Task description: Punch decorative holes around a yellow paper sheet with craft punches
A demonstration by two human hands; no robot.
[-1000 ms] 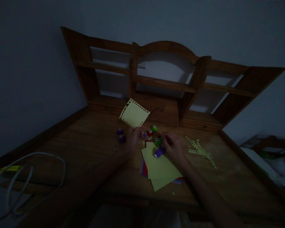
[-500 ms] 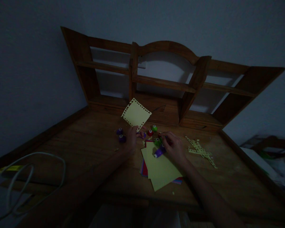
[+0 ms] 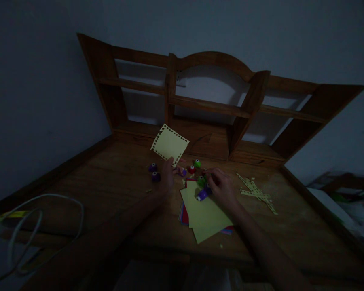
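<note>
Leftward by a little, the perforated yellow sheet [image 3: 170,142] has shifted since the previous frame, while the right hand [image 3: 221,185] keeps its place. On my remote feed, the left hand [image 3: 166,178] pinches the sheet's near corner between thumb and fingers, holding it tilted up above the wooden desk [image 3: 124,186]. The right hand's fingers are bunched narrow beside a green piece [image 3: 201,180] and a glossy purple cylinder [image 3: 203,195]; I cannot tell whether they grip anything. I judge the step in hand as steadying the sheet; any next move calls for a light pinch, since thin paper pierced along its edges could tear. Flat, smooth-faced yellow paper [image 3: 210,216] lies nearer me, and narrow punched strips [image 3: 255,190] lie crossed at right.
</note>
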